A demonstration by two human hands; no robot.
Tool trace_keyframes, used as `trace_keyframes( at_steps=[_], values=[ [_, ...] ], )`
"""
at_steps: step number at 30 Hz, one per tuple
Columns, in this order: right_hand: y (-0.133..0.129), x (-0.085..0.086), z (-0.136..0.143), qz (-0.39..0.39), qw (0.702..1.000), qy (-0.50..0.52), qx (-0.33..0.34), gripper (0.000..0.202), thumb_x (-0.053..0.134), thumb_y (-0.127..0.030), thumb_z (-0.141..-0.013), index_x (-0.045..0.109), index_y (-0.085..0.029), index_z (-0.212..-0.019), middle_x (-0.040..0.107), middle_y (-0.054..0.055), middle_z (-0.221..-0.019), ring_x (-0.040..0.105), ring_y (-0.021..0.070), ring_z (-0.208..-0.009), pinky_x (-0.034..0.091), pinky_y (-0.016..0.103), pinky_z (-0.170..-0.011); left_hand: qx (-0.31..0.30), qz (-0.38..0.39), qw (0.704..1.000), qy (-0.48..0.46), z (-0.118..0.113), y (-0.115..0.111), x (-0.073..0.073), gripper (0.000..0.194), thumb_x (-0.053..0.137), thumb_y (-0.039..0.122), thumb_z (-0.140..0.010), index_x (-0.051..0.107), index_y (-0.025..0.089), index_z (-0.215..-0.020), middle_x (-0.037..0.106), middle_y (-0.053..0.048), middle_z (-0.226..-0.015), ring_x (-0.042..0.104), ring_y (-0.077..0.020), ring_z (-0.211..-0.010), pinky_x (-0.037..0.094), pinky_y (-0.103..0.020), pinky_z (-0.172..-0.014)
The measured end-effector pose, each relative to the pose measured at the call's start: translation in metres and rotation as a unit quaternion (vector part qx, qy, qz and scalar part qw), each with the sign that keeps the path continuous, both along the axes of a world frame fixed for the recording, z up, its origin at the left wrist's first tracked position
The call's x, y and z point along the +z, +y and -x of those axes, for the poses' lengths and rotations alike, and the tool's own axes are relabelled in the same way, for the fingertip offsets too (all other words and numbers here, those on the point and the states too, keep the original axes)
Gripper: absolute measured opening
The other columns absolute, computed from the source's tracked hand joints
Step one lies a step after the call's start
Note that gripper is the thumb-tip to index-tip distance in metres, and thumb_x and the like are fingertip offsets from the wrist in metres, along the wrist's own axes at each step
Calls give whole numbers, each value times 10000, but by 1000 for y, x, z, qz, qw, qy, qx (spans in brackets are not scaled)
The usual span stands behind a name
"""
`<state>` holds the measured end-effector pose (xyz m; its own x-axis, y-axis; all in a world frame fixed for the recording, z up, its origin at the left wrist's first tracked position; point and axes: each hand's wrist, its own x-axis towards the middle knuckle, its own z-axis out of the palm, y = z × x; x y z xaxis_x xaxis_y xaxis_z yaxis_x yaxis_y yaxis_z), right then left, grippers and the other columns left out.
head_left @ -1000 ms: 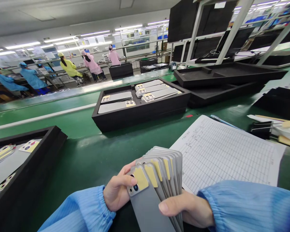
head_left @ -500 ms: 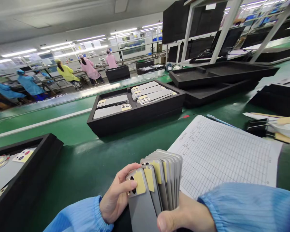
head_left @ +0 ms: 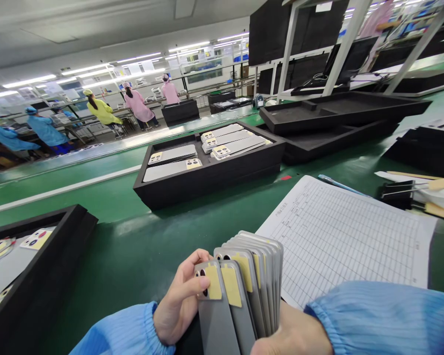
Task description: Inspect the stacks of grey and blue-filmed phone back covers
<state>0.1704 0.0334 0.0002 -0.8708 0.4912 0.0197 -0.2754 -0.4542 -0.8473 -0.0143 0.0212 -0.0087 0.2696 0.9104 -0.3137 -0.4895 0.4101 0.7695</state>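
A fanned stack of grey phone back covers [head_left: 259, 291], with camera cutouts and pale yellow film at the top ends, stands tilted low in the middle of the view. My left hand [head_left: 185, 296] pinches the front cover [head_left: 218, 315] at its camera corner, thumb across the film and fingers behind. Around the lower right side of the stack wraps my right hand [head_left: 292, 330], closed on the bundle; its fingers are hidden behind the covers. The lower ends of the covers run out of the frame.
On the green bench [head_left: 133, 261] a black tray [head_left: 207, 185] holds more covers, as does another black tray [head_left: 59, 256] at left. A printed form [head_left: 355, 236], a pen [head_left: 342, 185] and brushes [head_left: 438, 197] lie right. Stacked trays [head_left: 340, 111] stand behind; co-workers [head_left: 103, 111] are far off.
The stack has shifted slightly right and down in my hands, with the second cover showing more of its face. My right thumb has sunk lower, nearly out of frame.
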Motion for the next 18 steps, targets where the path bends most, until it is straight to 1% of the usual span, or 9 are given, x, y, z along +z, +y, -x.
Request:
trace_keyframes(
  at_steps=[4, 7, 9, 12, 15, 18],
  values=[
    [-1, -5, -1, -8, 1000, 5, 20, 619, 692, -443, -635, 526, -134, -1145, 608, 103, -1022, 549, 247, -985, 396, 359, -868, 3, 15, 1000, -19, 2, 1, -1, 181, 603, 155, -647, 532, 177, -812, 555, -3, -727, 522, -117, -651, 426, -244, -615],
    [0, -3, -2, -5, 999, 16, 38, 529, 639, -451, -692, 559, -153, -1122, 625, 90, -1013, 562, 231, -972, 416, 337, -844, 13, 30, 999, -30, 1, 2, 0, 158, 610, 159, -622, 551, 165, -768, 545, -4, -703, 517, -123, -646, 422, -249, -614],
    [0, 0, -2, 3, 998, 38, 48, 474, 603, -430, -733, 566, -161, -1122, 627, 88, -1023, 557, 226, -992, 413, 333, -851, 13, 36, 999, -39, 0, 2, 1, 126, 611, 171, -610, 553, 156, -721, 530, -7, -683, 509, -127, -637, 416, -253, -608],
    [0, 3, -3, 13, 998, 64, 27, 467, 594, -389, -751, 540, -166, -1158, 609, 90, -1075, 511, 230, -1074, 364, 347, -915, 15, 49, 997, -50, -1, 3, 3, 113, 618, 183, -586, 550, 148, -669, 503, -2, -639, 483, -118, -591, 399, -245, -572],
    [0, 4, -2, 22, 997, 72, 6, 525, 602, -368, -744, 481, -171, -1216, 576, 92, -1141, 465, 236, -1132, 293, 363, -974, 26, 61, 996, -62, -1, 3, 3, 119, 626, 180, -560, 549, 145, -644, 471, 14, -581, 451, -103, -538, 377, -234, -535],
    [-1, 4, -1, 30, 997, 69, 1, 575, 612, -362, -728, 443, -175, -1245, 550, 93, -1184, 442, 243, -1156, 261, 368, -993, 43, 68, 995, -62, 0, 3, 3, 119, 626, 176, -560, 553, 147, -648, 487, 15, -579, 462, -105, -543, 381, -233, -545]
  ],
)
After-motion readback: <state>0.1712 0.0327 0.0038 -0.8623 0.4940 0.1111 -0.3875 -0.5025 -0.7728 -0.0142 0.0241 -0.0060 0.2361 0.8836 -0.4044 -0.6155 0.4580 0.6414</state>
